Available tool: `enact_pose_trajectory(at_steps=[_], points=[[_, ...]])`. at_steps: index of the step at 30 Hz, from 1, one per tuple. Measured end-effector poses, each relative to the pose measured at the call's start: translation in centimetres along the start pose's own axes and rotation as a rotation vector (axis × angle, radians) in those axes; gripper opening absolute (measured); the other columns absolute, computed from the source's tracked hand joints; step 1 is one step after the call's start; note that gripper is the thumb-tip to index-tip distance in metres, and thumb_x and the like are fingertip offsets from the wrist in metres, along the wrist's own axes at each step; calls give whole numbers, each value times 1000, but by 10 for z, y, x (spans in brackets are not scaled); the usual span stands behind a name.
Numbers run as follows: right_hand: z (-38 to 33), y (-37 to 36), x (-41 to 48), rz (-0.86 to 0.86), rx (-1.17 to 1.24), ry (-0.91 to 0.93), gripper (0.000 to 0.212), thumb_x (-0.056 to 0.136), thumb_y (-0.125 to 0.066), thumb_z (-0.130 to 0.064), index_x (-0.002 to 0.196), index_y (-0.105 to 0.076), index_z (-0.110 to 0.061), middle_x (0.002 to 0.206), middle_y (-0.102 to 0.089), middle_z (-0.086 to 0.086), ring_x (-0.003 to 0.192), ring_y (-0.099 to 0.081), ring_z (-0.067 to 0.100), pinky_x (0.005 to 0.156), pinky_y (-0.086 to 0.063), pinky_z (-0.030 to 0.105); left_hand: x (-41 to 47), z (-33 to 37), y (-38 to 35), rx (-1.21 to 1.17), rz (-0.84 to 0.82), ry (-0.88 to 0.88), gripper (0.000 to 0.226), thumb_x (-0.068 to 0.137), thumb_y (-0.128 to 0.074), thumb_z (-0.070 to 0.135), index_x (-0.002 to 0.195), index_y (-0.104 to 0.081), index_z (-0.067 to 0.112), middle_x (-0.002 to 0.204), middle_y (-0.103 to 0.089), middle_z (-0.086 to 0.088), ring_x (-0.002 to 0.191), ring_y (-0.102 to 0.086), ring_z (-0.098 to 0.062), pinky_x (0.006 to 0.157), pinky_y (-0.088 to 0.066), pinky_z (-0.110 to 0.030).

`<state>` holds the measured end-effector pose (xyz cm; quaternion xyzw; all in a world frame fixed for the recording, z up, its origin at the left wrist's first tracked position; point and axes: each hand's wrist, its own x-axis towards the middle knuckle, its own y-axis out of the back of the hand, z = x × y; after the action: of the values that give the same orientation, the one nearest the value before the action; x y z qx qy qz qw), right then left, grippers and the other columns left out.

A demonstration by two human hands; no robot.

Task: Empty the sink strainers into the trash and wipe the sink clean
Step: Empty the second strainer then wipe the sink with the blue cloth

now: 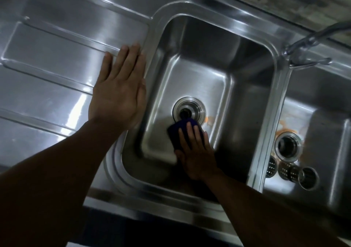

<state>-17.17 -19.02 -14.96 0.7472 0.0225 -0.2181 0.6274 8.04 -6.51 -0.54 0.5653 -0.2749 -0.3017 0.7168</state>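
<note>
Our left hand point(117, 93) rests flat, fingers straight, on the ribbed steel drainboard point(47, 56). Our right hand point(197, 155) presses straight fingers onto a dark blue pad point(176, 132) on the floor of the left steel basin point(199, 66); perforated steel strainers point(286, 170) lie in the right basin point(322, 123)

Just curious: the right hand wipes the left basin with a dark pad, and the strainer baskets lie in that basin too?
No: the head view shows the strainer baskets in the right basin. The right hand and dark pad are in the left basin.
</note>
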Motion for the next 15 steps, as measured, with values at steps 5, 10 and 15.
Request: enact_pose_trajectory(at_steps=[5, 10, 15], points=[[14, 5, 43, 169, 95, -472, 69, 100, -35, -49, 157, -30, -10, 162, -23, 26, 150, -25, 43, 121, -25, 56, 0, -1, -4, -8, 1, 5, 59, 104, -24, 29, 158, -24, 8, 168, -17, -11, 157, -9, -25, 127, -9, -51], [46, 23, 111, 176, 113, -511, 71, 102, -24, -52, 161, -13, -13, 166, -9, 22, 154, -9, 40, 125, -9, 54, 0, -1, -6, 22, -4, -12, 60, 103, -23, 29, 158, -23, 6, 168, -17, -14, 157, -10, -29, 127, -8, -52], [25, 47, 168, 194, 189, -381, 67, 102, -18, -46, 161, -11, -15, 168, -3, 18, 155, 0, 40, 125, -4, 55, 0, 0, -5, 21, -11, -12, 60, 104, -22, 30, 158, -23, 5, 167, -16, -15, 157, -9, -30, 127, -8, -53]])
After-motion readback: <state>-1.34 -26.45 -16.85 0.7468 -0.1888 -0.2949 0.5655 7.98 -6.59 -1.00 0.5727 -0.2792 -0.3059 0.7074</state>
